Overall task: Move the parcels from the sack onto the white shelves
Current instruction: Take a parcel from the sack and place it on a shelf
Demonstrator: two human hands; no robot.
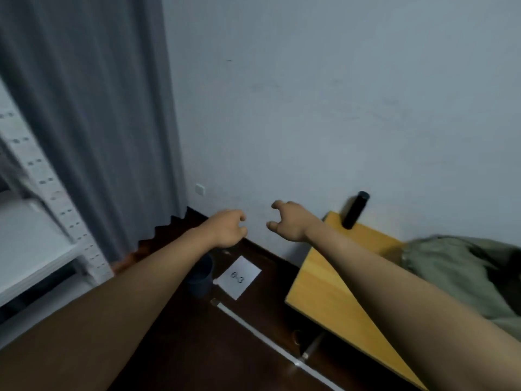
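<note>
Both arms stretched forward, left hand point(227, 228) and right hand point(287, 221) near each other in front of the wall, fingers loosely curled, holding nothing. Olive-green sack point(462, 275) slumped on the wooden table point(332, 292) at right, contents not visible, no parcels seen. White shelves point(31, 244) at far left, blurred. Black cylinder point(355, 210) at table's back edge. Dark bin point(200, 279) on floor beside a paper sheet point(239, 276) marked 6-3, bin contents can't tell
</note>
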